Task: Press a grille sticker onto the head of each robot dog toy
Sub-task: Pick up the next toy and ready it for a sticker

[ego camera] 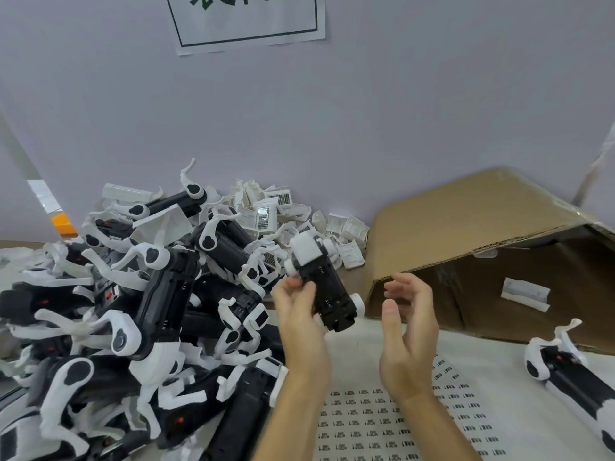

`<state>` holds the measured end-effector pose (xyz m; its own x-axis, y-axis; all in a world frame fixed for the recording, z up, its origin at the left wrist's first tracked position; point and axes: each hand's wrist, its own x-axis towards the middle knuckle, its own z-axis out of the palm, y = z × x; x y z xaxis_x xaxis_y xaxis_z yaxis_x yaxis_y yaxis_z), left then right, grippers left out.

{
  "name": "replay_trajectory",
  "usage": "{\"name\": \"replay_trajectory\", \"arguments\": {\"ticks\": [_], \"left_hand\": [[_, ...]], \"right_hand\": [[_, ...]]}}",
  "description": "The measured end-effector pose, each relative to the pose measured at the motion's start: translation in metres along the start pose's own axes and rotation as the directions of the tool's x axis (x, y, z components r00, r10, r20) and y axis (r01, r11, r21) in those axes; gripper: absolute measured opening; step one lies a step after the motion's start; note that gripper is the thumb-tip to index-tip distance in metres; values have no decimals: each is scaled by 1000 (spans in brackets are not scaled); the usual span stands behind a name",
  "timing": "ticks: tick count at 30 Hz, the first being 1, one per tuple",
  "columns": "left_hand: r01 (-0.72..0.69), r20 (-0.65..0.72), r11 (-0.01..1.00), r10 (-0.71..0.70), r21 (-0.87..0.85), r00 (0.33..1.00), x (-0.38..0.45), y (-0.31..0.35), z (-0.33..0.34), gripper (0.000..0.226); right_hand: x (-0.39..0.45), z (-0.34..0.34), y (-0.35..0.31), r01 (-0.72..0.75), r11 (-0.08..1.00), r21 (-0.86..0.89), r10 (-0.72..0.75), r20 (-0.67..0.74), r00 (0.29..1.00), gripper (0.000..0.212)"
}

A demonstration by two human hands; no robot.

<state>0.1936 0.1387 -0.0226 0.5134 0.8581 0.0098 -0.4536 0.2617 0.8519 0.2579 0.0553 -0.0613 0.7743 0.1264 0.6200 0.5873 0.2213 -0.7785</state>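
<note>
The left hand (pixel 296 311) pinches a black and white robot dog toy (pixel 322 281) and holds it up above the surface (pixel 359 347). The right hand (pixel 406 324) is beside it, fingers loose, holding nothing. A sticker sheet (pixel 382 424) lies under the arms. A big pile of robot dogs (pixel 133 311) sits on the left.

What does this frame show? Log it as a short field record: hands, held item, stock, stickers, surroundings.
left hand: grips a robot dog toy by its black body, white head end pointing away
right hand: open beside the toy, fingers loosely bent, holding nothing visible
stock: heap of robot dog toys to the person's left
loose parts: white head pieces piled against the wall, some showing grille stickers
sticker sheet: flat on the table under the forearms
box: cardboard box on its side, to the right
set aside: one toy lying at far right
</note>
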Motion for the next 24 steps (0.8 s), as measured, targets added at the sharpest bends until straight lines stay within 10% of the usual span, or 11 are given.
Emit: {"name": "replay_trajectory", "arguments": {"ticks": [6,11,15,24], "left_hand": [[17,-67,981,-4,195,998,1,11,4,60],[-111,-151,953,158,281,976,-3,8,6,40],[-43,-264,999,44,9,964,7,15,0,20],[164,36,970,-160,-178,986,-3,6,12,27]], "right_hand": [[-1,2,2,-96,995,-10,97,65,993,21],[-1,1,3,-152,988,-8,152,60,987,20],[1,3,2,-237,970,58,237,18,971,20],[-8,3,1,-253,953,168,184,343,921,56]]}}
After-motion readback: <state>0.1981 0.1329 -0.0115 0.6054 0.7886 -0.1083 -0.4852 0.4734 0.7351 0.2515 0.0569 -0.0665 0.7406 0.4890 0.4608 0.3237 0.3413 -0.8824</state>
